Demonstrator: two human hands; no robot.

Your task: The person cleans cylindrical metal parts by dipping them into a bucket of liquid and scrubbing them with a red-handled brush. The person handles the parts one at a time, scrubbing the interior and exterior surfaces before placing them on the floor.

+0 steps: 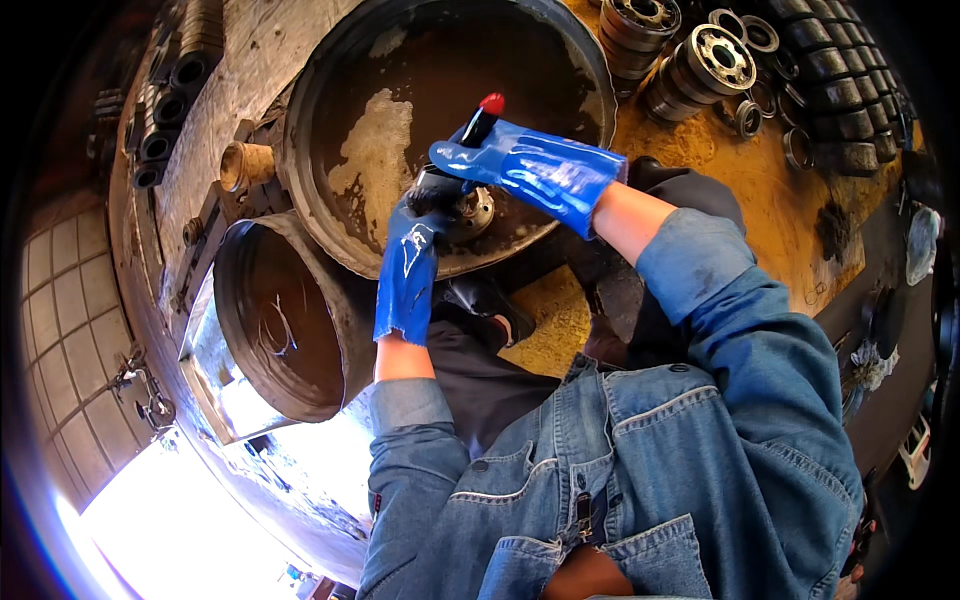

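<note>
Both of my hands wear wet blue rubber gloves and are close together over a large round metal basin (300, 200) of dark brown liquid with pale foam. My right hand (500, 160) is closed around a black-handled tool (482, 122) with a red end pointing up and away; its working end is hidden. My left hand (412, 240) is closed on a metal bearing (478, 213) with holes round its ring, near the basin's close rim. A dark piece (437, 190) shows between the gloves, and I cannot make out what it belongs to.
A smaller tilted drum (335, 300) stands at the near left, with a rusty can (246, 166) beyond it. Stacked bearings (700, 75), loose rings (748, 118) and rows of dark cylinders (835, 75) lie at the far right. My shoe (490, 305) is below the basin.
</note>
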